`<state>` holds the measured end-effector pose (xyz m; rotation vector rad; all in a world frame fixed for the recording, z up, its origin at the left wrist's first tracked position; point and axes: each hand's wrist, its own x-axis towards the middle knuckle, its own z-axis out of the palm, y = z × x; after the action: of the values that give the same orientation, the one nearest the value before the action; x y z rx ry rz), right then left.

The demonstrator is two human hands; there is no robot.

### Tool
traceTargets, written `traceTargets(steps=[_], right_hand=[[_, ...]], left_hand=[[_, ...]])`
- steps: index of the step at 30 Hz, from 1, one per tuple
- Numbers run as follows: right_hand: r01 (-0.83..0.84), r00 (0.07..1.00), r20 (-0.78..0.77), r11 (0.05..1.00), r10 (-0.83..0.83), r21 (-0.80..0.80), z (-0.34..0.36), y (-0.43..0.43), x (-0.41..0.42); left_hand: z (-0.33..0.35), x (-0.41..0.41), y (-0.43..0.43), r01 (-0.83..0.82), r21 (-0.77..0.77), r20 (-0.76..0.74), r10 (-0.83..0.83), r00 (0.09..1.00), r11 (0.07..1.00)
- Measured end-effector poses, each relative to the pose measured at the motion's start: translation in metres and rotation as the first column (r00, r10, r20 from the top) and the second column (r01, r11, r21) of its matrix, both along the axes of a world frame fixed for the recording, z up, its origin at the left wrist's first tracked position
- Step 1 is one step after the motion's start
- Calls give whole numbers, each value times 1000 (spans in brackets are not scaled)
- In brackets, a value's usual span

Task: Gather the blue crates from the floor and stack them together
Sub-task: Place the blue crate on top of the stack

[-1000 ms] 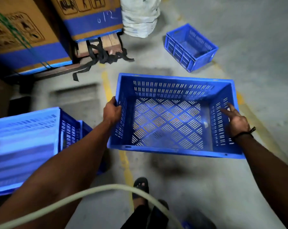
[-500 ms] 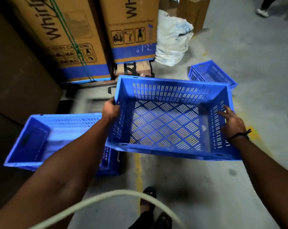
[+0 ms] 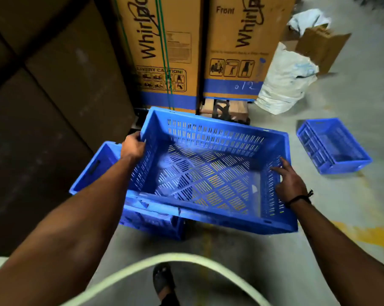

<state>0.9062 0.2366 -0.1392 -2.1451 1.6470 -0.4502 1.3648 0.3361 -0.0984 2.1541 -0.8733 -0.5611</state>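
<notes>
The carried crate (image 3: 215, 134) now hangs over the floor crate (image 3: 98, 164) beneath your left hand (image 3: 132, 147), whose fingers clamp the rim; your right hand (image 3: 291, 184) spreads its fingers flat on the inner wall. Nesting looks next.

Dim indoor light, brighter at right over the grey floor (image 3: 352, 217); dark panels (image 3: 43, 129) at left nearly black. Wide-angle bend at edges, cartons (image 3: 164, 51) lean. Motion blur top right & on the pale cable (image 3: 175, 259) near the lens. Crate (image 3: 208, 168) mesh fairly sharp.
</notes>
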Motion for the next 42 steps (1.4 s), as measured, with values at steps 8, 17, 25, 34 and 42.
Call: traceTargets(steps=[8, 17, 25, 34, 42], right_hand=[[-7, 998, 66, 1000, 7, 2, -17, -10, 153], [99, 992, 68, 991, -105, 92, -53, 14, 275], [140, 988, 40, 978, -148, 154, -63, 38, 328], [124, 992, 15, 976, -129, 180, -79, 61, 352], [139, 990, -2, 971, -142, 194, -77, 63, 363]], left_hand=[[-14, 142, 15, -85, 84, 90, 77, 993, 993], [-45, 253, -1, -199, 205, 134, 173, 976, 958], [-70, 308, -2, -191, 288, 168, 147, 975, 938], [-96, 337, 14, -180, 312, 134, 145, 980, 933], [-110, 350, 14, -160, 293, 116, 131, 985, 942]])
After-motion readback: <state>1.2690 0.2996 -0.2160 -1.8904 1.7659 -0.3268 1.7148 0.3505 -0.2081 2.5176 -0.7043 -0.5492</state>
